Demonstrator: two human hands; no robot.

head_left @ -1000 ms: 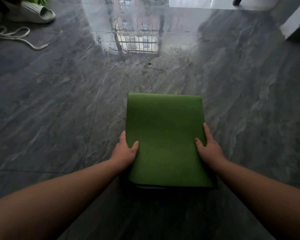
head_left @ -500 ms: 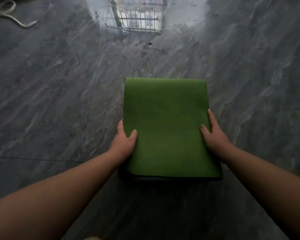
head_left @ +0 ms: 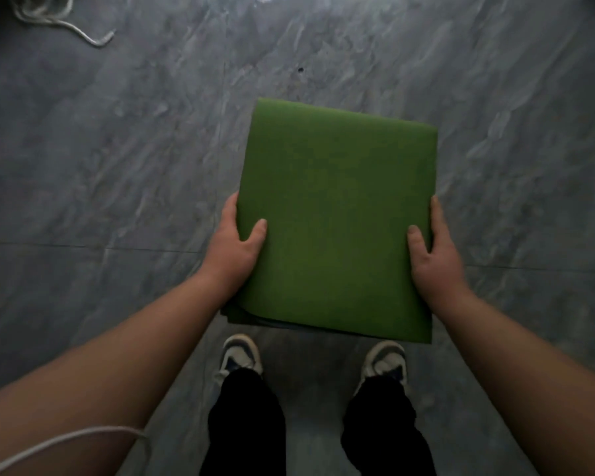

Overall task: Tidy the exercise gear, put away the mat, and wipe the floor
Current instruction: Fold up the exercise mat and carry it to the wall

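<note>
Both hands grasp the folded green mat (head_left: 337, 218) by its side edges, lifted off the floor (head_left: 117, 166).

Left hand (head_left: 236, 247) grips the mat's left edge, thumb on top, fingers underneath; right hand (head_left: 433, 255) does the same on the right edge. Mat sits between the two grips at chest front, long axis pointing away from the body, roughly level, far edge tipped slightly right. Neither hand is nearer; hold is symmetric. Layered fold edges show at the near left corner and could slip loose. Shoes (head_left: 241, 355) directly below. White cord (head_left: 59, 22) lies on the floor far left, well apart. Open floor ahead and to both sides for carrying.
</note>
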